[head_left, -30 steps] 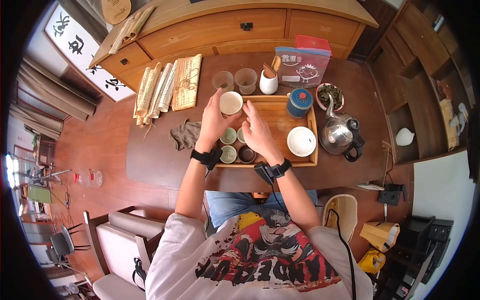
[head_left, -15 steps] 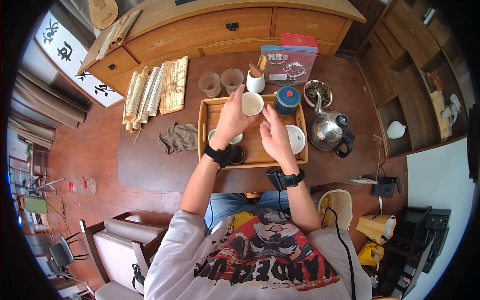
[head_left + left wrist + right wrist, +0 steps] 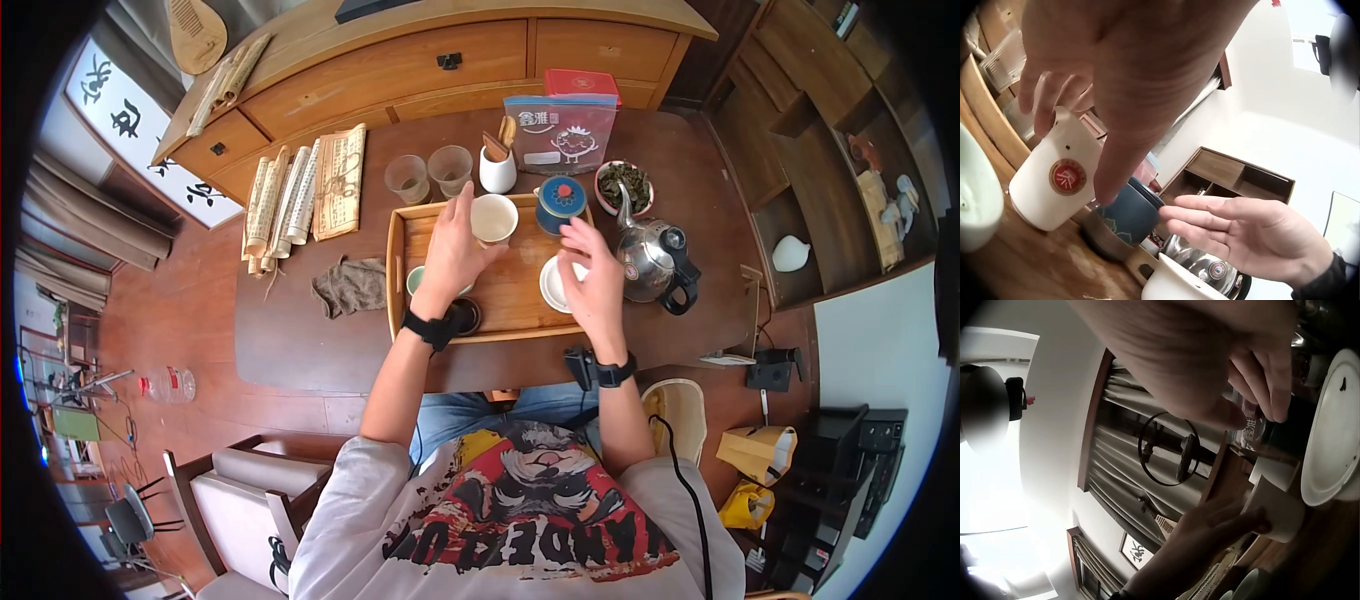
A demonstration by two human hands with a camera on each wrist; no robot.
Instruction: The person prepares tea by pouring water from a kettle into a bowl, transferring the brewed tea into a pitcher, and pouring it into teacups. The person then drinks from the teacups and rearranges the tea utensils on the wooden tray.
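Note:
My left hand grips a white tea pitcher between thumb and fingers, near the back of the wooden tray. In the left wrist view, the pitcher shows a round red emblem and a pointed lip. My right hand has relaxed, spread fingers and holds nothing. Its fingertips are close to the blue tea canister, while the hand partly covers a white flared bowl. Beside my left wrist are a green cup and a dark cup, both partly hidden.
Behind the tray stand two clear cups, a white tool holder and a printed bag. At right are a steel kettle and a bowl of leaves. A brown cloth and paper scrolls lie left.
My right hand has moved away from the pitcher, rightward toward the blue canister and white bowl. My left hand keeps hold of the pitcher, which has shifted right over the tray. The view has turned slightly.

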